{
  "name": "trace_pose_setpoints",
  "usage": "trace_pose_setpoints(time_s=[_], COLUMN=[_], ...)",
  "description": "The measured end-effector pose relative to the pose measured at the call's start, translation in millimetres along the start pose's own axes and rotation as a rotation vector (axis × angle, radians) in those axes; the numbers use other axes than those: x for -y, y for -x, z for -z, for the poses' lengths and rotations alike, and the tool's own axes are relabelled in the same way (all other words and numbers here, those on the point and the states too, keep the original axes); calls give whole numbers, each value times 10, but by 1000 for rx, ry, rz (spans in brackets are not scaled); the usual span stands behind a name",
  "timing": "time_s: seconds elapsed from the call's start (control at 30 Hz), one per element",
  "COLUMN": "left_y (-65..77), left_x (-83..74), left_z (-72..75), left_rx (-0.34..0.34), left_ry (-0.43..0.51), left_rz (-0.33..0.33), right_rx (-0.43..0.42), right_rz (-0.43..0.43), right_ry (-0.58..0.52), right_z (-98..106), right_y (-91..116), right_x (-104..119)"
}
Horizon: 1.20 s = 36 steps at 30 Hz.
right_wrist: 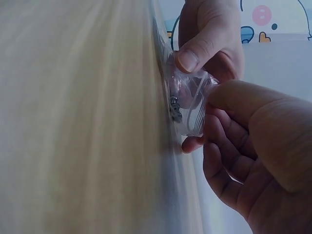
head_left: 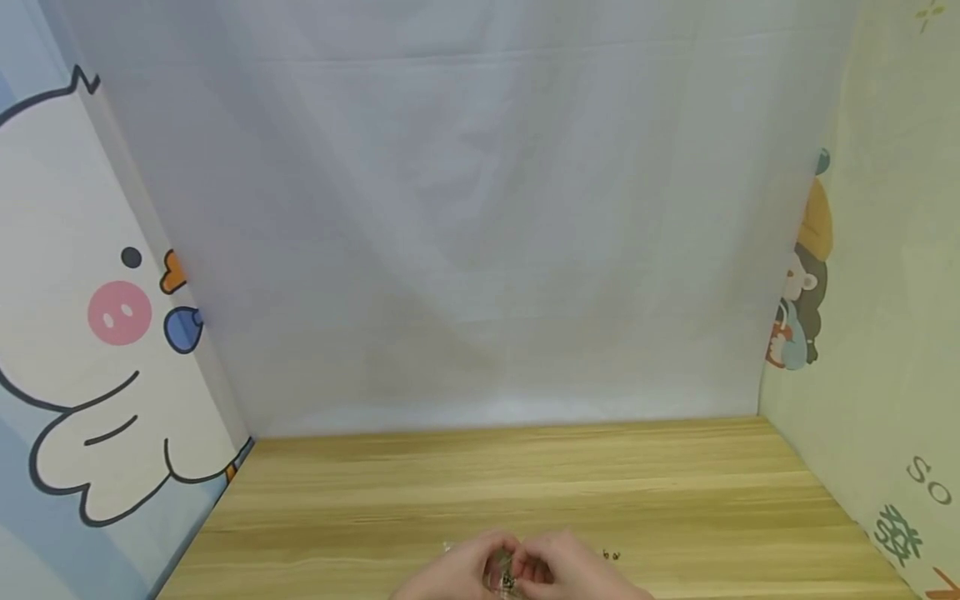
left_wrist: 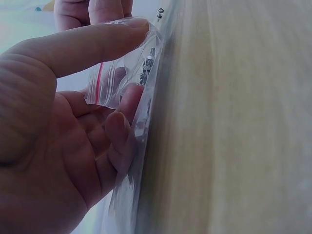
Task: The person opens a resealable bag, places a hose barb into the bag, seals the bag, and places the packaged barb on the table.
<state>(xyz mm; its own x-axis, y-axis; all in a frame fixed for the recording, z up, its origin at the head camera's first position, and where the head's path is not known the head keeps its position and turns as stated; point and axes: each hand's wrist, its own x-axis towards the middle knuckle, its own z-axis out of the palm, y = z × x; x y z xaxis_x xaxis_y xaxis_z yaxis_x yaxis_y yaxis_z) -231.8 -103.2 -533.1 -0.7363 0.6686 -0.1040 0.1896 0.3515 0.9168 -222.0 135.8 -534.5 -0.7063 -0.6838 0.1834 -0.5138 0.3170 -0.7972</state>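
A small clear zip bag [left_wrist: 111, 78] with a red line across it is held between my two hands, low over the table. Small shiny metal pieces [right_wrist: 175, 108] lie inside the bag. My left hand [head_left: 461, 573] grips the bag's body, thumb on one side and fingers behind it. My right hand [head_left: 572, 571] pinches the bag near its ridged zip edge [right_wrist: 201, 109], thumb against fingers. What exact kind the metal pieces are is too small to tell.
Two tiny dark pieces [head_left: 611, 555] lie on the wood-grain table [head_left: 495, 475], right of my hands. A small clear object [head_left: 447, 547] shows behind my left hand. A white cloth [head_left: 480, 250] hangs at the back; printed panels [head_left: 885, 333] stand at both sides.
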Motion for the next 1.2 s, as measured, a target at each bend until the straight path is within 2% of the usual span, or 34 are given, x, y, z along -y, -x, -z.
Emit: trace_pose_setpoints(time_s=[0.17,0.37,0.57,0.87,0.97,1.2], left_y=[-8,-18,-26,-12,-12,-25], left_x=[3,13,43,28,26,27], left_z=[-2,2,2,8,11,24], left_rx=[-1,4,-3,10,19,34], left_ry=[-10,-19,-27,5,16,18], left_rz=[-18,-28,-27,-35,-50,-54], right_rx=[5,12,12,2,-10,-20], right_rz=[5,-17,-12,-12,10,-8], right_ry=[28,-7,5,-52,-39,-45], right_z=[1,20,24,35,47,97], right_y=[0,3,5,14,23,52], right_x=[9,34,42,59,62,17])
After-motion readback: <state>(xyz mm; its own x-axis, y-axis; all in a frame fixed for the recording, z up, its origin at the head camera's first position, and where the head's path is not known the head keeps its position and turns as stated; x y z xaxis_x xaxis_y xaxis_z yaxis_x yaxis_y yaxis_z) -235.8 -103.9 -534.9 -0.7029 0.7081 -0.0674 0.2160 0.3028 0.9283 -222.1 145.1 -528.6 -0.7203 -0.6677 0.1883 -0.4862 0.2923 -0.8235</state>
